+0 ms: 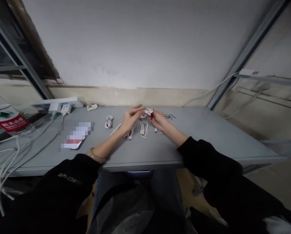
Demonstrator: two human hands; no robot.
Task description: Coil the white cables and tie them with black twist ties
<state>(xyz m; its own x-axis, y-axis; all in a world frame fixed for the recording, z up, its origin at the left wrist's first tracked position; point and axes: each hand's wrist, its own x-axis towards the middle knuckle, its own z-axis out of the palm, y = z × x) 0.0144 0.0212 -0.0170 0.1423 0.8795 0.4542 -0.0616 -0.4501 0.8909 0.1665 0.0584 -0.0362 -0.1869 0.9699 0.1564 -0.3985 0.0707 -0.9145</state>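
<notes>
A coiled white cable (148,111) is pinched in the fingers of my right hand (159,120), raised a little above the grey table. My left hand (132,119) reaches in from the other side with its fingers stretched out, their tips at the coil's left edge. Whether they grip any part of it is hard to make out. Below the hands lies a tied white cable bundle (144,129), with another bundle (130,133) partly behind my left wrist. One more bundle (108,122) rests further left. Part of a white cable (158,131) shows under my right hand.
Dark twist ties (170,116) lie right of my right hand. A phone (78,136) rests on the table (209,130) at left. Behind it stands a power strip (73,102) with plugged-in chargers, near a red-labelled bottle (11,120). Loose cables (17,152) trail over the front left edge.
</notes>
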